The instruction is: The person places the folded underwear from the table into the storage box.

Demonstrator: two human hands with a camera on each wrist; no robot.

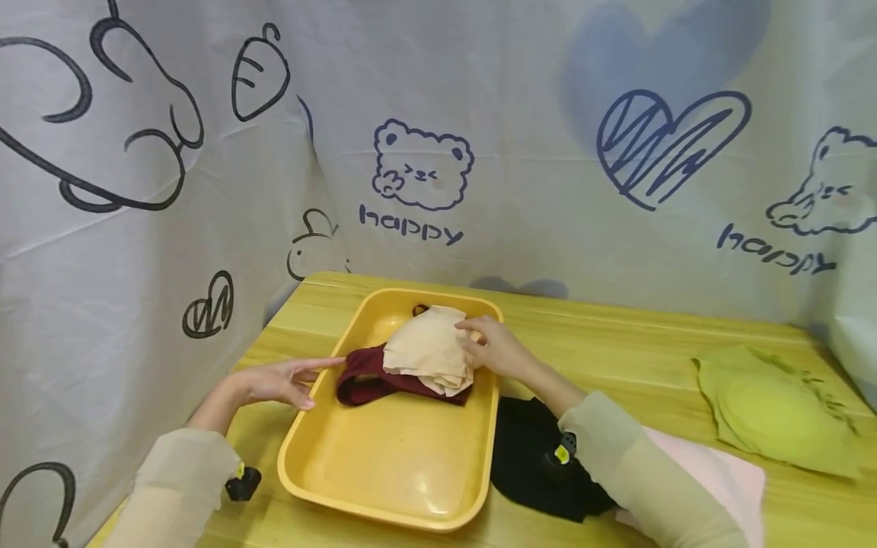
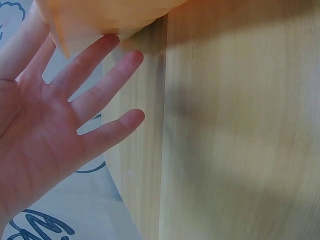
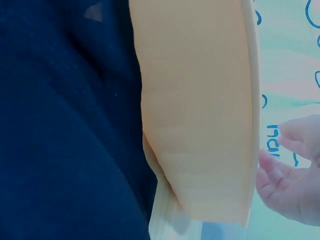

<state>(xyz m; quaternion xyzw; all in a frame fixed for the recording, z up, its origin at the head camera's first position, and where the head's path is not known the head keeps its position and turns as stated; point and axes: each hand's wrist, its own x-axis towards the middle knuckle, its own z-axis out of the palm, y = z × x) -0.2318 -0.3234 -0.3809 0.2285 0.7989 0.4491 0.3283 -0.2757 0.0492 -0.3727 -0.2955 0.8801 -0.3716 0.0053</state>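
Note:
A yellow basin stands on the table. In its far half lies a dark red garment with an opening at its left end. On top of it sits a folded cream garment. My left hand is at the basin's left rim; in the left wrist view its fingers are spread, the tips by the outer wall. Over the right rim reaches my right hand, its fingertips at the cream garment's right edge. The right wrist view shows this hand with thumb and fingers apart, partly behind the rim.
Right of the basin a black cloth lies under my right forearm. A pink cloth is farther right, and a yellow-green garment lies near the table's right side. A white printed curtain hangs behind the wooden table.

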